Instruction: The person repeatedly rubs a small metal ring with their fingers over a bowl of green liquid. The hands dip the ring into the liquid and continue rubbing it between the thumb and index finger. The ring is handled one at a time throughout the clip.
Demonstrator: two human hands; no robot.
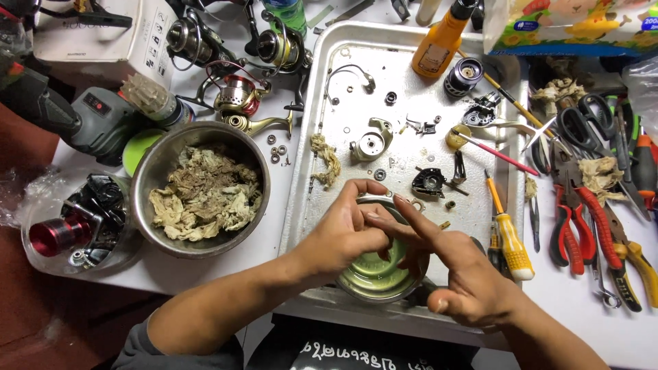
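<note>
Seen from the head camera, the left hand (343,236) and right hand (460,274) meet over a small metal bowl (373,277) of greenish liquid, at the near edge of a metal tray (322,137) on the counter. Their fingertips pinch together; whatever they hold is too small to tell. A larger bowl of dirty rags (200,188) sits left.

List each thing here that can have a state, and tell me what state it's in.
Left hand: over the small bowl, fingertips meeting the right hand's.
Right hand: fingers stretched out.
Small bowl: holds greenish liquid.
Big steel bowl: full of dirty rags.
Metal tray: strewn with loose reel parts.
Scissors: closed.
</note>
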